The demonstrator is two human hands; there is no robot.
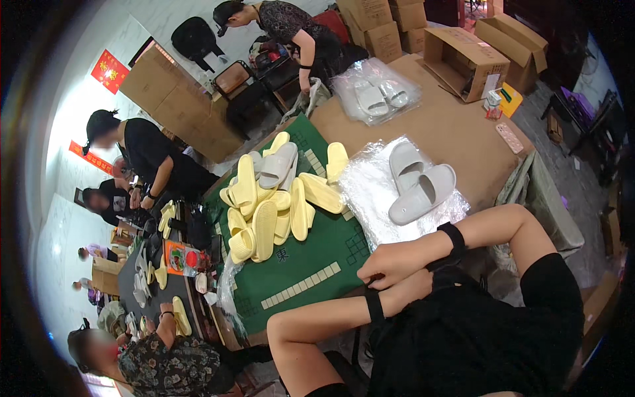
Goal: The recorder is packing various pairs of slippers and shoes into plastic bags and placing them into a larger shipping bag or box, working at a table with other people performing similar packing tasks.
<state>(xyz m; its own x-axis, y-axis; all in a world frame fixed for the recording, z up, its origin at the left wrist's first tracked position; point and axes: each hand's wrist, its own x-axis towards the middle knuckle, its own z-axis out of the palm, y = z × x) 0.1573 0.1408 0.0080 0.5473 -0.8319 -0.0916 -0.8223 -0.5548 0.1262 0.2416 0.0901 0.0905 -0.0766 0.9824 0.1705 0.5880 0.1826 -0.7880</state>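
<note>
My two forearms cross in front of my black clothing, and each wrist wears a black wristband. My right hand (390,263) reaches across, its fingertips pinching the black wristband (374,306) on my left wrist. My left hand (415,288) lies curled under my right wrist and holds nothing. Just beyond my hands is the green game table (301,264), with a pile of yellow slippers (264,215). A pair of grey slippers (420,188) lies on clear plastic bags (370,192) to the right of the pile.
A brown tabletop (450,126) carries another bagged pair of pale slippers (376,96), an open cardboard box (463,63) and a pink phone (509,137). More boxes stand at the back. Other people work at the left and far end, one bending over the table (291,26).
</note>
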